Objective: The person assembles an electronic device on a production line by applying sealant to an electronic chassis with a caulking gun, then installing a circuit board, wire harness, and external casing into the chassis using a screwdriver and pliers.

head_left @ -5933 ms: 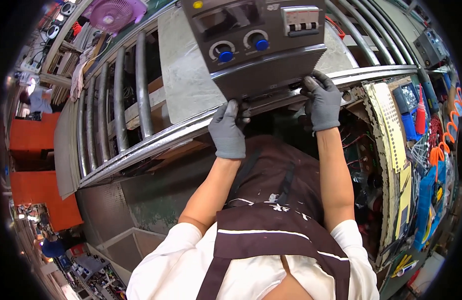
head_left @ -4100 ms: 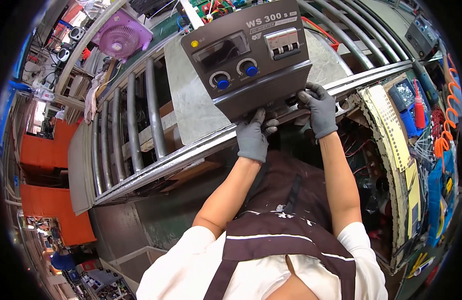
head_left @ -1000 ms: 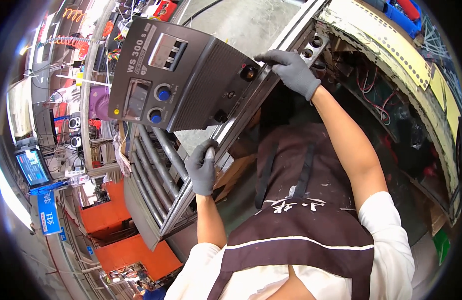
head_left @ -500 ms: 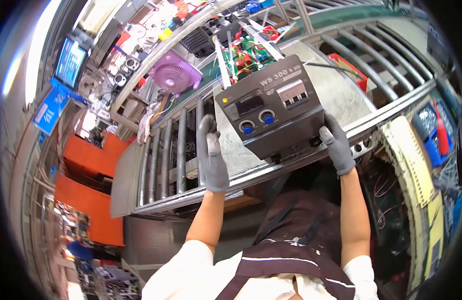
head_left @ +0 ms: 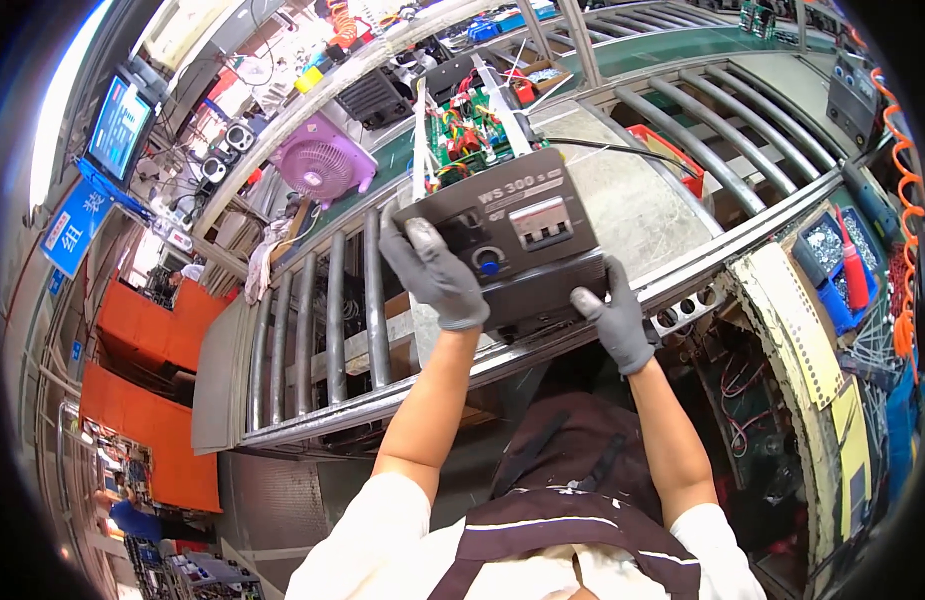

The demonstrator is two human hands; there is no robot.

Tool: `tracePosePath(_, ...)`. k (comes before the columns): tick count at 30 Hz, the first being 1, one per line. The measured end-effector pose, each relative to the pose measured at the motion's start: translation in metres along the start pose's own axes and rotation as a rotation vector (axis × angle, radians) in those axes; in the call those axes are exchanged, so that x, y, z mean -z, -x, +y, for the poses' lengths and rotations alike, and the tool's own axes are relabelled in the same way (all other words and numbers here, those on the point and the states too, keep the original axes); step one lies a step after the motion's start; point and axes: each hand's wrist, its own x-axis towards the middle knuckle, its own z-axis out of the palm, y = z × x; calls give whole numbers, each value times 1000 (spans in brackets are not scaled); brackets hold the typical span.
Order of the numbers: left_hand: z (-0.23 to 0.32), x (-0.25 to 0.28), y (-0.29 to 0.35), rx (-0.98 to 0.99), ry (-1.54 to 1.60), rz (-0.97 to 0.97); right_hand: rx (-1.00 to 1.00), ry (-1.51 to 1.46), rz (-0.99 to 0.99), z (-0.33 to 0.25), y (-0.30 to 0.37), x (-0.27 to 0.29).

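A welding machine [head_left: 572, 238] stands tilted in the picture at the front edge of the roller line. Its dark grey front panel faces me, with a blue-capped knob and a breaker switch [head_left: 542, 224]. Behind the panel, green circuit boards [head_left: 472, 130] and coloured wires lie uncovered. My left hand [head_left: 437, 270], in a grey glove, grips the panel's left side, its thumb across the front, and hides the other knob and most of the display. At the lower right corner my gloved right hand [head_left: 620, 320] is closed on the machine, thumb in front, other fingers partly hidden behind the side.
Metal rollers [head_left: 336, 315] run to both sides of a flat plate [head_left: 632, 190]. Beyond are a purple fan [head_left: 322, 165] and a red bin [head_left: 672, 155]. On the right, a blue tray of screws [head_left: 840, 295], a red bottle [head_left: 854, 275] and an orange coiled hose [head_left: 907, 215] crowd the bench.
My left hand has gone from beside the machine to a grip over its panel's left side, covering one knob. The right hand stays at the lower right corner. The whole view has shifted somewhat.
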Motion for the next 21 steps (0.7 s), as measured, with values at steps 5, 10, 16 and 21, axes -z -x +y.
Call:
tracePosePath(5, -34, 36, -33, 63, -56, -66, -2, 199, -116, -7, 32, -27)
tracePosePath(10, -92, 76, -86, 284, 108, -144, 229, 338, -335, -14, 50, -76)
tracePosePath(16, -168, 105, -148, 447, 257, -278, 301, 346, -470, -9, 48, -130)
tracePosePath(21, -159, 94, -158, 325, -174, -422, 278, 534, -600, -9, 27, -136)
